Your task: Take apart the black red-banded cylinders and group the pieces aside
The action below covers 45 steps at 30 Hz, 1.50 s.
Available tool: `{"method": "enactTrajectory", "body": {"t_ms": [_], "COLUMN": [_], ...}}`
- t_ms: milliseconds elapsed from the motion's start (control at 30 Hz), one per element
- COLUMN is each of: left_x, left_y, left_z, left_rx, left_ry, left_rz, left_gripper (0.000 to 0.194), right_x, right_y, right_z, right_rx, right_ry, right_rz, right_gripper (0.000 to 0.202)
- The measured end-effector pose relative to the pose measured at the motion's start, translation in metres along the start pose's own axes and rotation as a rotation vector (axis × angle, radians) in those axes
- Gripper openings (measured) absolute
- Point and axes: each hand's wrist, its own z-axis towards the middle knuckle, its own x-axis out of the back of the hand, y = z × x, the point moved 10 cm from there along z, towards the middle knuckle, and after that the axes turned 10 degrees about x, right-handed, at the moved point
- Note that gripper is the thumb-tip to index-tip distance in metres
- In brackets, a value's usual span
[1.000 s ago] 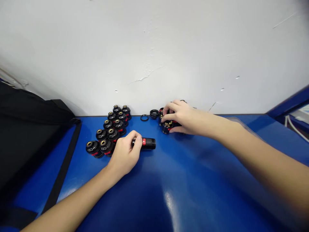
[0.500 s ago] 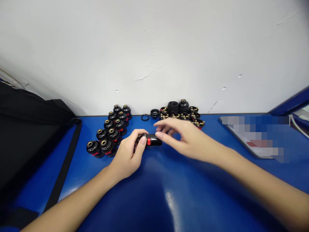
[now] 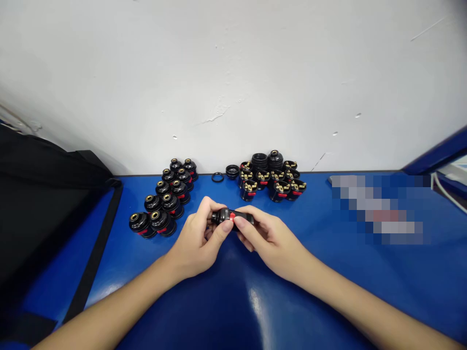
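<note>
A black cylindrical part (image 3: 225, 215) with a red tab lies on its side between both hands, above the blue table (image 3: 226, 301). My left hand (image 3: 200, 239) is closed round its left end, thumb near the red tab. From the right, my right hand (image 3: 268, 238) grips the other end, its thumb against the red tab. Left of the hands stand several black capped parts (image 3: 163, 222) with brass holes on top and red tabs. Beyond the right hand, several open black cups (image 3: 280, 191) show brass pieces inside.
A black ring (image 3: 218, 177) and a small black cap (image 3: 232, 171) lie near the wall. Stacked black rings (image 3: 260, 161) stand behind the cups. Black cloth (image 3: 44, 204) covers the far left. A blurred flat item (image 3: 383, 209) lies at the right.
My right hand has come down and closed on the right end of the black part. The part now shows a narrower left end, and the cups behind are no longer covered.
</note>
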Motion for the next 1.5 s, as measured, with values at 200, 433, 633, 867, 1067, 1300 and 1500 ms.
{"method": "enactTrajectory", "body": {"t_ms": [200, 433, 633, 867, 1067, 1300, 1500], "left_x": [-0.006, -0.005, 0.002, 0.006, 0.009, 0.009, 0.015], "left_y": [-0.008, -0.003, 0.023, 0.004, -0.014, 0.003, -0.004], "left_z": [-0.001, -0.001, -0.007, -0.002, 0.002, 0.003, 0.004], "left_rx": [0.088, 0.014, -0.251, 0.014, 0.195, 0.040, 0.092], "left_ry": [0.001, -0.007, 0.130, 0.248, 0.240, 0.220, 0.261], "left_rz": [-0.175, 0.006, 0.303, 0.226, 0.123, 0.208, 0.204], "left_gripper": [0.026, 0.020, 0.010, 0.023, 0.036, 0.017, 0.024], "right_x": [0.003, 0.009, -0.010, -0.008, 0.000, -0.002, 0.004], "right_y": [-0.002, -0.004, 0.003, -0.004, -0.020, 0.008, -0.006], "right_z": [0.001, 0.004, 0.000, -0.001, -0.002, -0.002, -0.002], "right_rx": [0.086, 0.140, 0.022, 0.077, 0.283, 0.041, 0.181], "right_ry": [0.015, -0.010, -0.111, -0.047, -0.062, -0.050, 0.037], "right_rz": [-0.106, -0.136, 0.072, 0.034, -0.130, 0.080, 0.153], "right_gripper": [0.031, 0.030, 0.038, 0.030, 0.027, 0.026, 0.029]}}
